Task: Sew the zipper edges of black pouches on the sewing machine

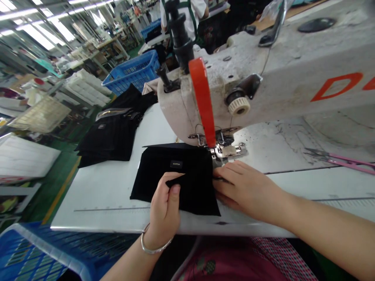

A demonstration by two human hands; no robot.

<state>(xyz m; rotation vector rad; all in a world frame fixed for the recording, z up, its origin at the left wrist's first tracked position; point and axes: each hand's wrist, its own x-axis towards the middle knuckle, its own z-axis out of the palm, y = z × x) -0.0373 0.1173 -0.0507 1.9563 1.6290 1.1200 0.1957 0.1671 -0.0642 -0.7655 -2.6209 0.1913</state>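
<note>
A black fabric piece [193, 187] with a small label lies on the sewing table, its upper right corner by the presser foot of the sewing machine [199, 93]. My left hand [166, 207], with a bracelet on its wrist, pinches a raised fold of the fabric below the label. At the fabric's right edge, just in front of the presser foot, my right hand [237, 187] presses down with its fingers together; its fingertips are partly hidden. Another stack of black pieces [111, 132] lies on the table's left part.
Pink-handled scissors [336, 158] lie on the table [102, 191] at right. A blue crate [134, 70] stands behind the stack, and another blue basket [67, 246] is below the front left edge. A person [193, 15] is behind the machine.
</note>
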